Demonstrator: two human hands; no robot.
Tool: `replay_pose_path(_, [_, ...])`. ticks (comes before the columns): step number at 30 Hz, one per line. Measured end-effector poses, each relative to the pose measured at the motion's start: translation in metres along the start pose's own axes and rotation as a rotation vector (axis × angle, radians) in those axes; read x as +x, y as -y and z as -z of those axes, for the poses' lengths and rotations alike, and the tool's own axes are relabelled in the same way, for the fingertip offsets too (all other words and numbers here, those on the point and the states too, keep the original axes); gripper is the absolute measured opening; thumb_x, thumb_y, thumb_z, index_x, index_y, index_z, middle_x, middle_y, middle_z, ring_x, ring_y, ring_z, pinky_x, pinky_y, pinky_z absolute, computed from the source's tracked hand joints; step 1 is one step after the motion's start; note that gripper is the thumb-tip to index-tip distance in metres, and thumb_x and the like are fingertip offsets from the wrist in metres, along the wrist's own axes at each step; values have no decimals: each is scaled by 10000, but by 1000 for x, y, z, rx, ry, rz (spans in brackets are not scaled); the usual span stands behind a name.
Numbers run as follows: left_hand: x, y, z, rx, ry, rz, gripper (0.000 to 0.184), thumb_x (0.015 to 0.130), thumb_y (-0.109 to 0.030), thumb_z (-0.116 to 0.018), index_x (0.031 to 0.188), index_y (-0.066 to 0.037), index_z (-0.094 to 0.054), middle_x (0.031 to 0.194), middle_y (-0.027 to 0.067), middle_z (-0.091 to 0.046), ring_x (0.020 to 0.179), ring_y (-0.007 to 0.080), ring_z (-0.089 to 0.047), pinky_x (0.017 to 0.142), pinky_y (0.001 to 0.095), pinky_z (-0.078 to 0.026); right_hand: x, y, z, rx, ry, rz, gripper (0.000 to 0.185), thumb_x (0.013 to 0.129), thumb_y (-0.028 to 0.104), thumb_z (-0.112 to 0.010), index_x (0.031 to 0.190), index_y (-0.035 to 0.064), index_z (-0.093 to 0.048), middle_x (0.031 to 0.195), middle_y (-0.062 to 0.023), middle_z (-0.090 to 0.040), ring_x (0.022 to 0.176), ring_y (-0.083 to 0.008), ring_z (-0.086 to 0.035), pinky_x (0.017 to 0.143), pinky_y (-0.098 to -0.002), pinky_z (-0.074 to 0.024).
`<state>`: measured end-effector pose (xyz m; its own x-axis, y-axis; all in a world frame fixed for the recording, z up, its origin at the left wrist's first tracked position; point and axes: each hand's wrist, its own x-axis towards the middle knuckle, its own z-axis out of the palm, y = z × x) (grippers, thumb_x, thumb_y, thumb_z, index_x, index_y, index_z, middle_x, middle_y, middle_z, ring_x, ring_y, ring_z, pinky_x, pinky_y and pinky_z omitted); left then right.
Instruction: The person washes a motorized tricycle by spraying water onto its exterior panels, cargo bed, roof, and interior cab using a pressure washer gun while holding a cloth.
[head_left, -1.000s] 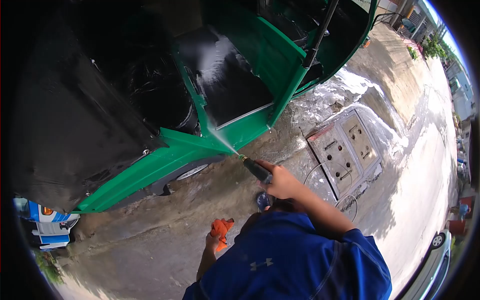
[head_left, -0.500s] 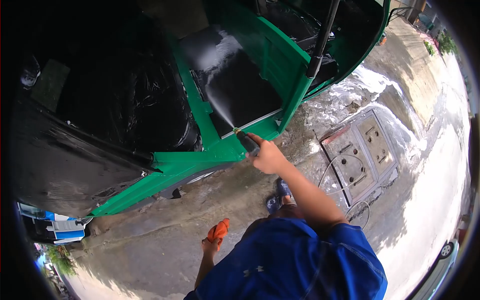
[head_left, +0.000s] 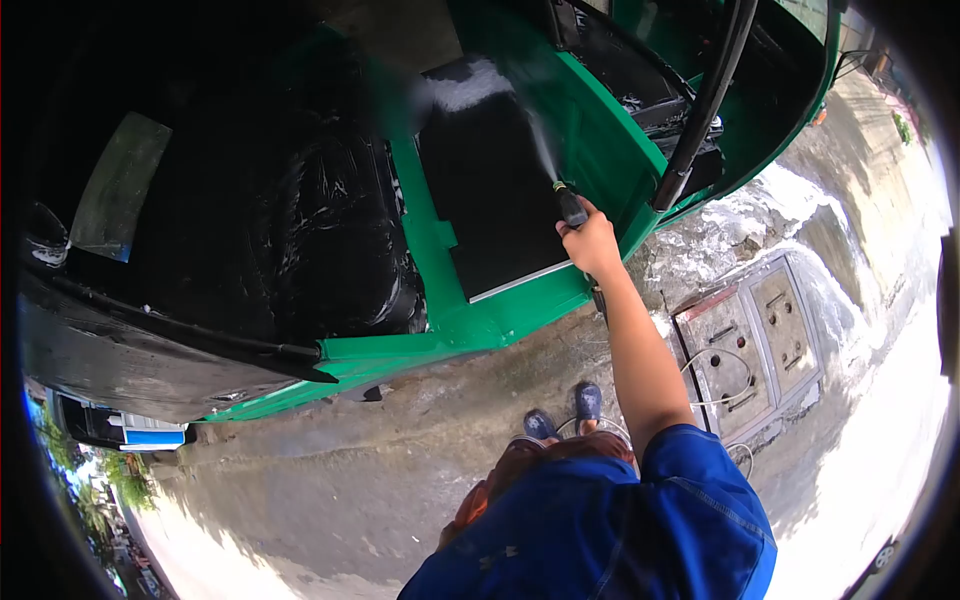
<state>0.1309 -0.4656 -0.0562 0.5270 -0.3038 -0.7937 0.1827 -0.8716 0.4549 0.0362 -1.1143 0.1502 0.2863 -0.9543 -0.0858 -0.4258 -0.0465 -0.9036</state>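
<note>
My right hand (head_left: pixel 593 244) is closed around a black hose spray nozzle (head_left: pixel 571 207) above the doorway of a green vehicle. A white jet of water (head_left: pixel 542 145) leaves its tip toward the far part of the black floor mat (head_left: pixel 490 190). White foam (head_left: pixel 470 88) lies at the mat's far end, while the nearer part looks dark and foam-free. Beside my body, an orange cloth (head_left: pixel 472 506) shows at my left hand; my shirt hides most of that hand and its fingers.
A black seat (head_left: pixel 345 230) with foam streaks stands left of the mat. The green side panel (head_left: pixel 610 110) and a black post (head_left: pixel 708 105) rise on the right. Concrete covers (head_left: pixel 740 345) and a thin hose (head_left: pixel 715 402) lie on wet ground near my dark clogs (head_left: pixel 588 401).
My right hand has moved right and farther into the doorway with the nozzle. Less foam covers the mat. My left hand and the cloth have drawn in behind my shirt.
</note>
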Motion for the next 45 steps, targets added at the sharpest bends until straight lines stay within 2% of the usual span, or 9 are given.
replay_pose_path(3, [0,-1,5,-6,-16,6,472,829,-279,-858,1112,69,-711,959,163,-776,957,285,-767,836,404,-603,-3,23,-10,78,103,126,652,862,193,-775,1457,9,-582,1118,-307,-735,1138,-446,-701,987,-459,-549])
replay_pose_path(5, [-2,0,9,-4,-22,19,468,832,-273,-856,1116,69,-709,965,163,-775,958,284,-766,838,403,-603,-6,45,-13,108,102,99,644,864,193,-770,1454,12,-588,1120,-305,-736,1136,-441,-704,990,-454,-549])
replay_pose_path(8, [-6,8,21,-4,-43,40,462,835,-265,-852,1121,68,-707,973,162,-774,960,281,-765,842,401,-602,-8,67,-11,139,353,226,650,869,197,-762,1464,11,-579,1119,-300,-738,1133,-438,-706,993,-452,-549])
replay_pose_path(17, [-28,35,56,16,-93,116,444,847,-240,-839,1136,68,-700,997,159,-771,965,274,-762,851,395,-599,45,71,4,43,61,162,584,868,197,-751,1421,50,-632,1165,-293,-732,1170,-441,-684,1013,-455,-539])
replay_pose_path(24, [-29,33,57,19,-89,146,431,857,-220,-830,1148,67,-694,1017,156,-769,969,268,-760,859,391,-596,78,67,13,22,-101,124,584,878,213,-765,1409,14,-626,1155,-293,-737,1169,-438,-689,1008,-460,-544])
replay_pose_path(30, [-7,0,30,2,-48,110,420,864,-204,-822,1158,67,-689,1033,154,-767,972,264,-757,865,387,-594,85,84,8,33,-47,150,625,886,211,-755,1458,26,-587,1170,-286,-736,1173,-437,-687,1013,-463,-541])
replay_pose_path(36, [11,-32,12,-31,-23,52,410,872,-187,-814,1168,66,-685,1049,153,-766,976,259,-755,872,384,-592,78,138,8,6,-134,230,678,894,196,-733,1527,69,-522,1207,-259,-733,1176,-428,-685,1041,-480,-536])
replay_pose_path(39, [18,-37,8,-36,-12,35,405,876,-179,-809,1173,66,-682,1057,152,-765,977,256,-754,875,382,-591,93,140,-3,-61,-51,205,674,893,199,-730,1523,78,-526,1236,-262,-720,1189,-424,-680,1053,-488,-536])
replay_pose_path(45, [31,-44,13,-39,16,9,396,884,-162,-801,1183,66,-678,1074,150,-763,981,251,-752,882,378,-589,90,148,-16,-51,-97,162,695,892,205,-724,1538,75,-503,1258,-262,-712,1200,-443,-669,1047,-491,-538])
